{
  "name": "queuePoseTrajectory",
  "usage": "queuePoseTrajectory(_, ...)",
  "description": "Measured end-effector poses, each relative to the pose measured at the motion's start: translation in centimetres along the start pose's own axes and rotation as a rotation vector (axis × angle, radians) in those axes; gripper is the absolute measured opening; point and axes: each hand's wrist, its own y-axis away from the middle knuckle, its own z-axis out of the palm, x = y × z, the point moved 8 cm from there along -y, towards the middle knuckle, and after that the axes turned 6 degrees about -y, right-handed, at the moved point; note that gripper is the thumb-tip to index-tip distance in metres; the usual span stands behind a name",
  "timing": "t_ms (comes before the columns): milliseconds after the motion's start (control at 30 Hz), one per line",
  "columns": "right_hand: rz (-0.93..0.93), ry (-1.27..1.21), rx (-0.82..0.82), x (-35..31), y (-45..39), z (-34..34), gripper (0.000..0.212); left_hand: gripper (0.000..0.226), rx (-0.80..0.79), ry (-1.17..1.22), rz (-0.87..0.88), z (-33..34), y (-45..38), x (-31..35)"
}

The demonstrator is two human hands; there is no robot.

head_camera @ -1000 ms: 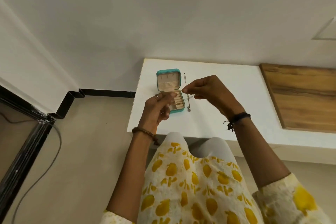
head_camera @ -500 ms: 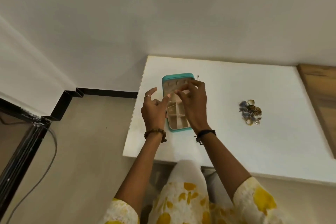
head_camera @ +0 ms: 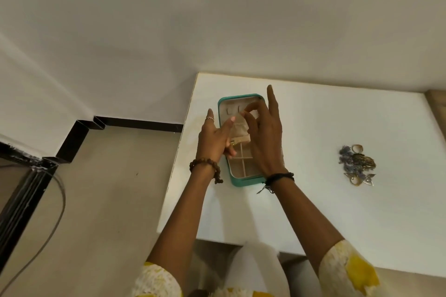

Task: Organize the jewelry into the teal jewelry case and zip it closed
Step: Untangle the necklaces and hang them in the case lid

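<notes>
Both hands work over the open teal jewelry case (head_camera: pixel 243 182), which lies flat on the white table (head_camera: pixel 313 212) directly beneath them. The left hand (head_camera: pixel 213 141) sits at the case's left edge, its fingers curled around something small and gold-coloured near the middle hinge line — what exactly it pinches is too small to tell. A ring shows on one finger and a brown bead bracelet (head_camera: pixel 205 166) circles the wrist. The right hand (head_camera: pixel 264 137) covers the case's right half, thumb and forefinger pinched together up over the beige lid lining, the remaining fingers spread and pointing away from the body; whether a chain sits in that pinch cannot be told. A black thread band (head_camera: pixel 280 177) wraps that wrist.

Between the two hands, the lower tray's beige divided compartments (head_camera: pixel 242 164) show, and those in view look bare. Well to the right of the right hand, apart from the case, a tangled heap of jewelry (head_camera: pixel 358 164) rests on the table — gold rings, blue beaded pieces, and triangular earrings at its near side.
</notes>
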Motion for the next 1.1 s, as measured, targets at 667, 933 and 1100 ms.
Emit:
queuePoseTrajectory(667, 0.027, -0.285, 0.186, 1.2, 1.2, 1.1, 0.004, 0.034, 0.409, -0.065, 0.222, 0.2, 0.9, 0.2)
queuePoseTrajectory(933, 0.013, -0.178, 0.251, 1.1, 1.3, 1.0, 0.006, 0.034, 0.533, -0.186, 0.243, 0.1, 2.1, 0.9)
queuePoseTrajectory(1100, -0.031, -0.063, 0.274, 1.2, 1.3, 0.8, 0.01, 0.036, 0.529, -0.22, 0.213, 0.2, 2.0, 0.9)
